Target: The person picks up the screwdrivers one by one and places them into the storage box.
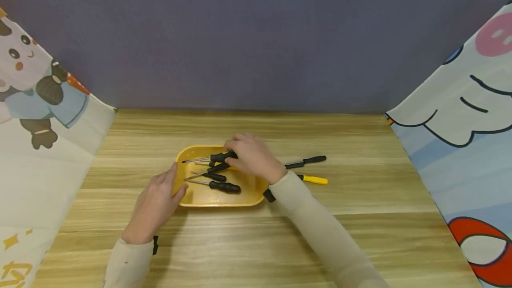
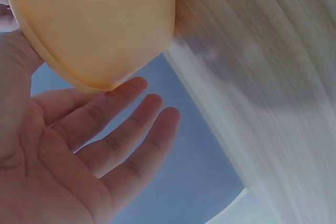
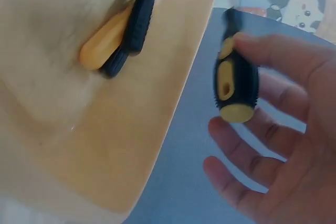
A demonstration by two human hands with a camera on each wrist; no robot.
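Note:
A yellow plastic tray [image 1: 216,199] lies on the table with several screwdrivers in it. My right hand [image 1: 252,154] is over its far side and pinches a screwdriver [image 3: 236,85] by its black and yellow handle, between thumb and fingers. Below that hand, a black-handled screwdriver [image 1: 225,187] and others lie crossed in the tray; a yellow handle [image 3: 105,45] shows among them in the right wrist view. At the tray's left end, my left hand [image 1: 154,199] holds the rim, thumb over the inside and fingers along the outer wall.
Right of the tray, partly behind the right forearm, lie a black-handled screwdriver [image 1: 314,159] and a yellow-handled one [image 1: 315,180] on the wood-grain table [image 1: 380,243]. A dark grey panel [image 1: 256,43] stands at the back, with cartoon-printed panels on both sides.

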